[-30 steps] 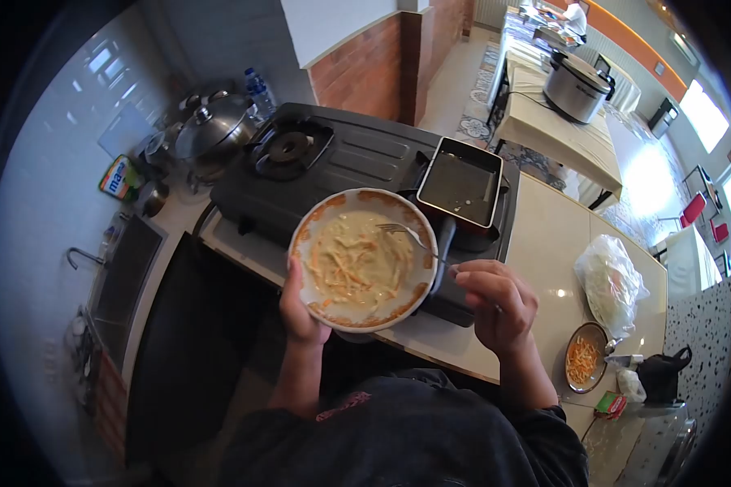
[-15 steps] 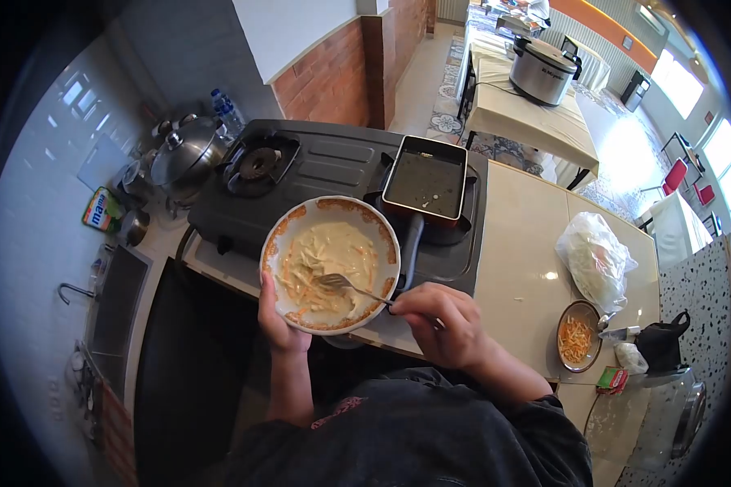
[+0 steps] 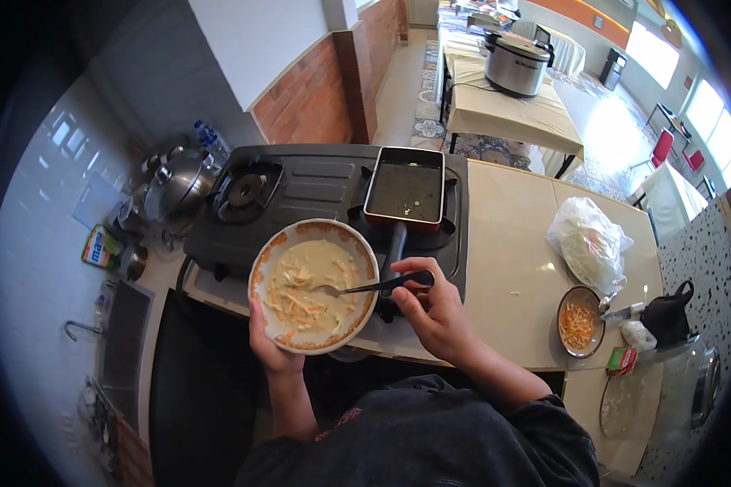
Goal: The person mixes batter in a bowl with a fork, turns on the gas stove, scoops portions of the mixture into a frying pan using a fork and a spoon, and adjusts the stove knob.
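My left hand [image 3: 274,341] grips the near left rim of a white bowl [image 3: 352,331] with an orange patterned border, held in front of the stove. Inside it lies a pale, creamy batter [image 3: 313,264] with orange and whitish shreds. My right hand [image 3: 439,312] is closed on the dark handle of a fork [image 3: 374,286], whose tines dip into the batter. Beyond the bowl, a rectangular pan [image 3: 404,191] sits on the right burner of the black stove [image 3: 317,174]. A thin layer of liquid, probably oil, covers its bottom, and its handle points toward me.
Right of the stove, the counter [image 3: 503,235] bears a plastic bag [image 3: 590,243], a bowl of orange shreds [image 3: 577,326], a knife [image 3: 623,312] and a small red-green packet [image 3: 621,360]. Left are a steel pot [image 3: 179,191] and a sink [image 3: 122,333]. A large rice cooker [image 3: 516,63] stands on a table behind.
The fork has swung flatter, its dark handle now showing, and my right hand has shifted slightly up and opened its grip a little. The whole view has tilted; the batter looks smoother.
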`<move>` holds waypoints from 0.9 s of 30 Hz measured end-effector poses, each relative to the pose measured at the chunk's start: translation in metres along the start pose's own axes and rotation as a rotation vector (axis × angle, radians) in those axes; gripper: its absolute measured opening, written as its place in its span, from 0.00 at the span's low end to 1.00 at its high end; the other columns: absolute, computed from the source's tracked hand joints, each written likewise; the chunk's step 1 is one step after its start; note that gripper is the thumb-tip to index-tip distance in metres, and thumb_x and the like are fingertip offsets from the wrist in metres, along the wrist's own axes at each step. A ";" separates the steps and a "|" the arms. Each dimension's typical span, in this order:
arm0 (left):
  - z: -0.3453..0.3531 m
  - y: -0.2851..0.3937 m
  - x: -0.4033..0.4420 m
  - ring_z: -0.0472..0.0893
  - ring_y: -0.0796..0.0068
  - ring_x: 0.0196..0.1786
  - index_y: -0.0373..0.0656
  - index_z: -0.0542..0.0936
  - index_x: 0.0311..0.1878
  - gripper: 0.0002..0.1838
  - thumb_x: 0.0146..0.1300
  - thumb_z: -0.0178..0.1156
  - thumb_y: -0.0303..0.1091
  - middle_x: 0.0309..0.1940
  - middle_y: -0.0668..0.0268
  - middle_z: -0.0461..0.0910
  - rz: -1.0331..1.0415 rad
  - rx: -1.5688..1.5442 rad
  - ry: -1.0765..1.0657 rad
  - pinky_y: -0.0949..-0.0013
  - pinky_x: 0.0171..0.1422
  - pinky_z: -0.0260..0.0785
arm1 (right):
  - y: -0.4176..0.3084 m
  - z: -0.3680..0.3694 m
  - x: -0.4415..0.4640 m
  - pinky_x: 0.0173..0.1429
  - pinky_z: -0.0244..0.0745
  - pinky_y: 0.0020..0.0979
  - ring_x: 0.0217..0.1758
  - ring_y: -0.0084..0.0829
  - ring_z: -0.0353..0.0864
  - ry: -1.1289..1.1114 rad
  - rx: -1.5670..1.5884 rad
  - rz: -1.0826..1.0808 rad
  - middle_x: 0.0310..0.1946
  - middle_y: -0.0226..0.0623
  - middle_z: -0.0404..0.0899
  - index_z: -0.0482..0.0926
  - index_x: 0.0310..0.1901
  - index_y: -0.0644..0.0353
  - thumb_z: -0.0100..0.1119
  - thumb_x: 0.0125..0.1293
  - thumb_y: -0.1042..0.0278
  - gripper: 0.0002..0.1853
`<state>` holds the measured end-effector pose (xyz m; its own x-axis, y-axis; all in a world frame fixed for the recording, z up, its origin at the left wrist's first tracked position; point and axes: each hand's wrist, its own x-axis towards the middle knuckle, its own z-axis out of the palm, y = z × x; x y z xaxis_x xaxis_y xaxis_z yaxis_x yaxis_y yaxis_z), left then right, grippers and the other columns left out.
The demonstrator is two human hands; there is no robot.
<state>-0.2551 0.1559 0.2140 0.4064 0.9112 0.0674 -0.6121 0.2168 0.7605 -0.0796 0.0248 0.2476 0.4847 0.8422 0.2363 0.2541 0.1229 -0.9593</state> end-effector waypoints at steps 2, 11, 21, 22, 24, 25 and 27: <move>0.000 0.005 -0.004 0.62 0.62 0.63 0.33 0.56 0.63 0.29 0.68 0.33 0.48 0.61 0.53 0.60 0.027 0.082 -0.048 0.62 0.65 0.55 | 0.001 0.001 -0.004 0.36 0.68 0.23 0.31 0.22 0.71 -0.023 0.197 0.060 0.32 0.36 0.69 0.62 0.53 0.62 0.54 0.62 0.64 0.20; 0.026 0.014 -0.064 0.64 0.63 0.61 0.30 0.56 0.62 0.32 0.68 0.29 0.51 0.60 0.52 0.61 -0.070 0.161 -0.109 0.64 0.64 0.57 | -0.005 -0.021 -0.041 0.49 0.73 0.34 0.53 0.34 0.69 -0.275 0.710 0.371 0.50 0.44 0.63 0.47 0.63 0.56 0.42 0.65 0.46 0.31; 0.077 -0.027 -0.124 0.64 0.63 0.62 0.30 0.55 0.62 0.30 0.69 0.29 0.48 0.60 0.51 0.61 -0.320 0.127 -0.187 0.64 0.65 0.55 | -0.009 -0.077 -0.115 0.61 0.54 0.31 0.58 0.31 0.60 -0.005 0.366 0.209 0.50 0.42 0.62 0.53 0.59 0.62 0.35 0.68 0.51 0.26; 0.078 -0.038 -0.129 0.63 0.62 0.62 0.31 0.54 0.63 0.29 0.69 0.31 0.46 0.60 0.52 0.61 -0.370 0.064 -0.194 0.63 0.65 0.54 | -0.006 -0.084 -0.122 0.62 0.52 0.30 0.59 0.31 0.59 0.036 0.340 0.214 0.50 0.42 0.63 0.53 0.59 0.62 0.35 0.68 0.51 0.26; 0.077 -0.063 -0.130 0.63 0.63 0.62 0.38 0.54 0.63 0.25 0.69 0.35 0.44 0.60 0.54 0.61 -0.411 0.059 -0.243 0.63 0.66 0.54 | -0.001 -0.098 -0.135 0.62 0.52 0.30 0.58 0.30 0.59 0.107 0.339 0.226 0.50 0.42 0.63 0.54 0.58 0.63 0.34 0.69 0.52 0.25; 0.074 -0.078 -0.131 0.62 0.63 0.62 0.41 0.54 0.63 0.24 0.68 0.37 0.43 0.60 0.56 0.61 -0.416 0.066 -0.278 0.63 0.66 0.54 | 0.002 -0.105 -0.141 0.61 0.53 0.30 0.58 0.29 0.60 0.134 0.361 0.262 0.50 0.42 0.64 0.55 0.57 0.63 0.35 0.69 0.52 0.24; 0.075 -0.108 -0.128 0.62 0.65 0.62 0.45 0.55 0.62 0.22 0.68 0.39 0.42 0.59 0.58 0.61 -0.526 -0.091 -0.246 0.62 0.66 0.54 | 0.016 -0.116 -0.151 0.60 0.54 0.29 0.57 0.28 0.60 0.192 0.554 0.364 0.49 0.41 0.64 0.57 0.57 0.62 0.35 0.69 0.51 0.24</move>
<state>-0.1904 -0.0107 0.1714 0.8100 0.5676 -0.1477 -0.3371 0.6567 0.6746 -0.0518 -0.1613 0.2140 0.6108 0.7791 -0.1414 -0.3931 0.1434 -0.9082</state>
